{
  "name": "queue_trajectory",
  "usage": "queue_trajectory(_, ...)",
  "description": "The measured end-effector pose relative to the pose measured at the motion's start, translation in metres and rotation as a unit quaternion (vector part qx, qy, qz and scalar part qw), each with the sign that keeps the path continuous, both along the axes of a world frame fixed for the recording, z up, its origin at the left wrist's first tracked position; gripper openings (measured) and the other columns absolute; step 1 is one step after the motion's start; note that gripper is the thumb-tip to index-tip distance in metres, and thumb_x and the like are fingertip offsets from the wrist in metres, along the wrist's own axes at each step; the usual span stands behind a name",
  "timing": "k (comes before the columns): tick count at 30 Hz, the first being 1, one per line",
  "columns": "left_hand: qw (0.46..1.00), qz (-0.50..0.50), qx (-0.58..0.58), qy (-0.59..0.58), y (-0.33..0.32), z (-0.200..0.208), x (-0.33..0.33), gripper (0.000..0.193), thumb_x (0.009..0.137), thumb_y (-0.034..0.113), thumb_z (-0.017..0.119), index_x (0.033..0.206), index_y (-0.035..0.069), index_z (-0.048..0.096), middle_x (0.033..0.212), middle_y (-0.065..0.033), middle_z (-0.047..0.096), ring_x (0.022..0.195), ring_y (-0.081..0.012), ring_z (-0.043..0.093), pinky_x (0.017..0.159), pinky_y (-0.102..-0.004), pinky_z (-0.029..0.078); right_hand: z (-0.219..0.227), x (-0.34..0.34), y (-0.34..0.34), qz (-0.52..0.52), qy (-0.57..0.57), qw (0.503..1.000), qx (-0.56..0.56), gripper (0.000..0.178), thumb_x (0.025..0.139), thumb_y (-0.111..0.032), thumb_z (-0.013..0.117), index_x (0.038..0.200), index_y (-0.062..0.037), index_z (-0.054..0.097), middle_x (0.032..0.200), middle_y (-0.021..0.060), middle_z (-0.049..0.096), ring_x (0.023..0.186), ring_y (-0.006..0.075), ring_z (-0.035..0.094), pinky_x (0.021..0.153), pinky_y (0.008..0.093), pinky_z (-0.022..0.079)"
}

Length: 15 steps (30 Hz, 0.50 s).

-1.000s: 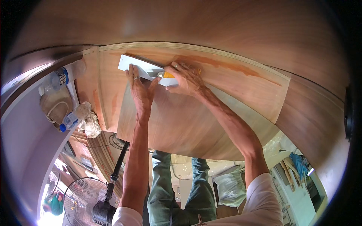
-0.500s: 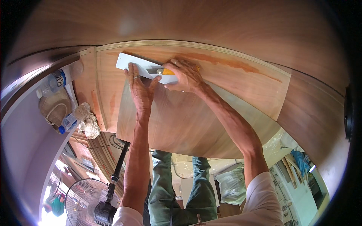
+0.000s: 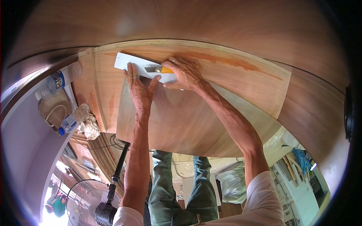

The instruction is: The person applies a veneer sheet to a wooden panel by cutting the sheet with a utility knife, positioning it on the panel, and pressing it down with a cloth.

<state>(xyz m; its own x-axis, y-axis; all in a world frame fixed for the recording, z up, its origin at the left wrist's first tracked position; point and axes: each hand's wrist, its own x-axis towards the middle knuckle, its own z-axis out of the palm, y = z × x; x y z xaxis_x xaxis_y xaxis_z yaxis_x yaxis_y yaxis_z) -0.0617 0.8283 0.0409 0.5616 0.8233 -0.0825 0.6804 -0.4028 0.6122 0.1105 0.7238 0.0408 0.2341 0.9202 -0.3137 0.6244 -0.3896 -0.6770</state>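
Observation:
A white flat plate (image 3: 136,64) with a small hole near its corner lies slanted along the far edge of a thin brown wood sheet (image 3: 184,120). My left hand (image 3: 140,90) rests on the plate's near edge, its fingers stretched out and its thumb apart. In my right hand (image 3: 183,74) is a utility knife (image 3: 166,70) with a yellow handle. Its wide blade points left and lies low over the plate, close to my left thumb. Whether the blade touches the plate I cannot tell. My right thumb is near the plate's right end.
Under the sheet is a wooden panel (image 3: 256,83) with orange-brown smears and a raised far rim. Plastic bottles (image 3: 68,123) and a cap (image 3: 54,105) lie at the left. A standing fan (image 3: 86,199) is at the lower left. Wood strips (image 3: 292,169) stand at the lower right.

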Motion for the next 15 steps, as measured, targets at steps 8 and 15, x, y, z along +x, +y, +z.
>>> queue_trajectory(8, 1.0, 0.002, -0.004, -0.01, -0.0022, -0.0017, 0.001, 0.109, 0.072, 0.048, 0.085, 0.149, -0.007, 0.031, 0.158, -0.0233, 0.027, 0.148, -0.043, 0.018, 0.12, -0.0457, 0.022, -0.0088, 0.0006, -0.0029, -0.007, 0.003, 1.0, 0.009, 0.081, 0.062, -0.04, 0.085, 0.133, -0.0166, 0.055, 0.133, 0.0077, 0.054, 0.13, 0.0302, 0.049, 0.107, 0.0578, 0.039)
queue_trajectory(15, 1.0, 0.001, 0.01, -0.013, -0.0011, -0.0037, -0.0017, 0.109, 0.072, 0.049, 0.084, 0.149, -0.007, 0.032, 0.158, -0.023, 0.027, 0.147, -0.0437, 0.019, 0.12, -0.0464, 0.023, -0.0045, 0.0006, 0.0006, 0.001, -0.024, 0.999, 0.037, 0.078, 0.064, -0.043, 0.083, 0.133, -0.0174, 0.054, 0.129, 0.009, 0.056, 0.124, 0.0319, 0.053, 0.102, 0.0525, 0.043)
